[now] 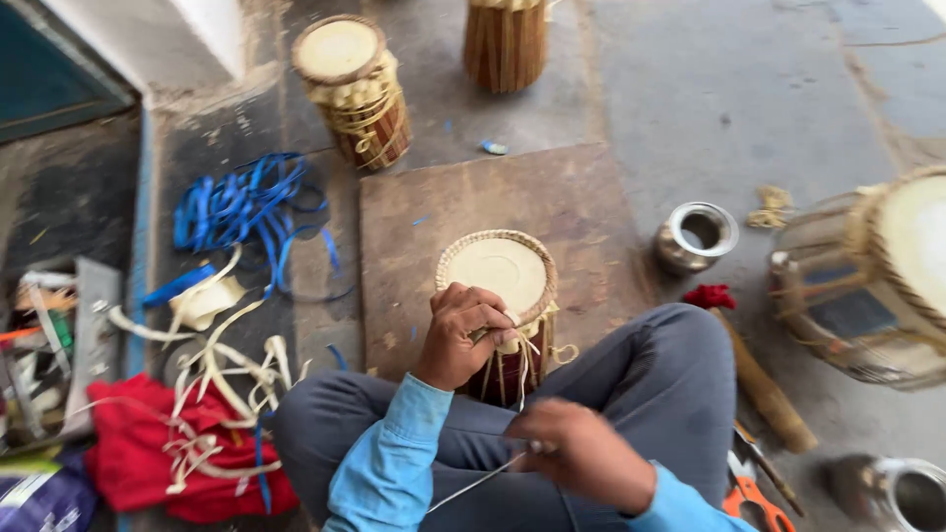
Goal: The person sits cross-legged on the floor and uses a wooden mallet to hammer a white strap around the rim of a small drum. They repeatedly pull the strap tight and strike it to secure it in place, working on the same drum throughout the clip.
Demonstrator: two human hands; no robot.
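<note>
Nearest to me, my right hand (583, 455) is blurred; its fingers look pinched on a thin pale strip (473, 486) that runs down and to the left across my lap, though I cannot tell the grip for certain. Just beyond it, my left hand (459, 335) is clenched on the lacing at the near rim of the small drum (501, 296), which stands upright between my knees on a brown board (414, 227). The drum's lower body is hidden behind that hand and my legs.

Right of the right hand's fingers lie orange-handled scissors (751, 498), cut off by the bottom edge, and a brown wooden stick (761, 386) with a red tuft at its far end. I count two metal cups: one (696, 234) beyond the stick, one (899, 493) blurred at the lower right corner.

Left of the left hand's fingers are a red cloth (133, 458), a scatter of pale hide strips (227, 369) and a tangle of blue ribbon (236, 207); the clutter at the far left edge is too blurred to sort.

I count four drums in all: mine, a large one (867, 276) cut off at the right edge, a laced one (355, 89) far beyond the left hand, and one (506, 41) cropped by the top edge. Open floor (709, 89) lies beyond the board, toward the far right.
</note>
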